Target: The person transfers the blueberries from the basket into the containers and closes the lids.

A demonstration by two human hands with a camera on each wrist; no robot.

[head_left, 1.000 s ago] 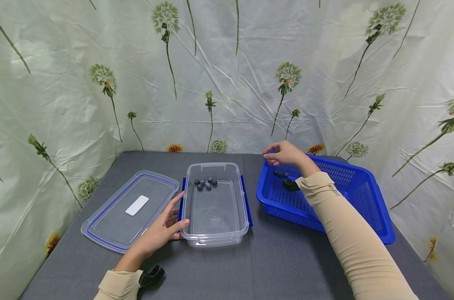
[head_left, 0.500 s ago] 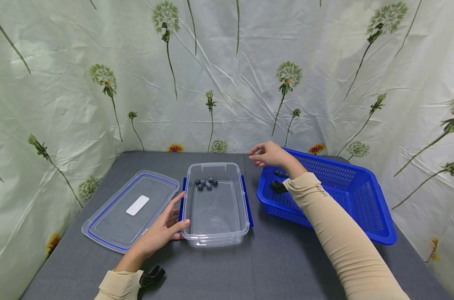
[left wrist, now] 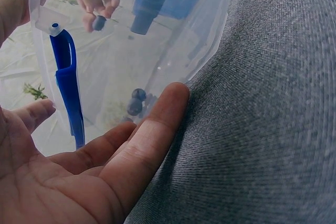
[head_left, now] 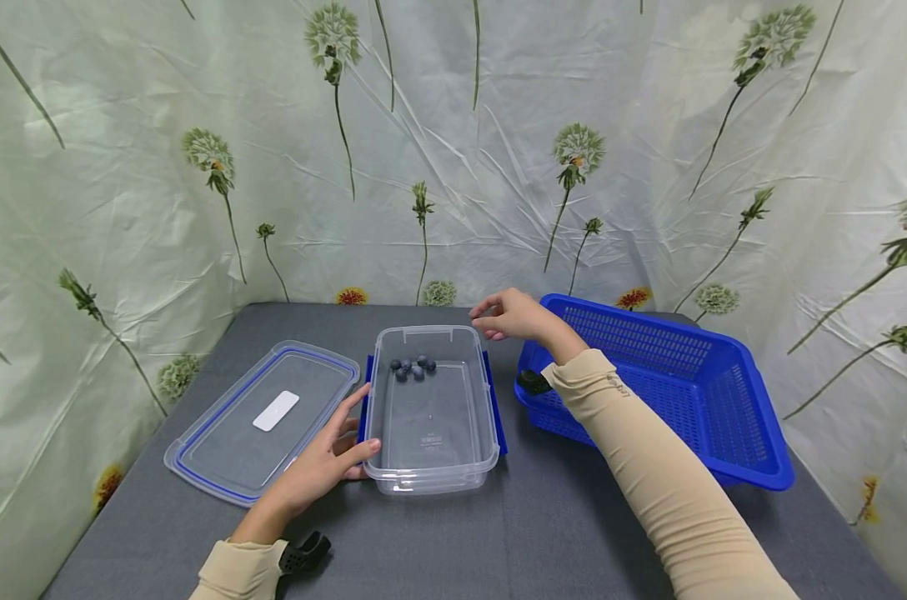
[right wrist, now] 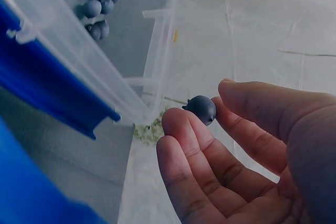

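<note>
Plastic box (head_left: 429,425): blueberries (head_left: 418,374) clustered inside; right hand (head_left: 515,316) pinches single blueberry (right wrist: 201,109).

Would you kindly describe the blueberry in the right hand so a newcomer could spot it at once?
On the grey table, find the clear open box, then the right hand near its far right corner. The blueberry is the round, dark-blue fruit pinched in that hand, whereas the clustered berries lie inside the box.

Small print (head_left: 618,385) on the right sleeve (head_left: 663,479) and marks (head_left: 431,442) in the clear container (head_left: 457,408) cannot be read.
</note>
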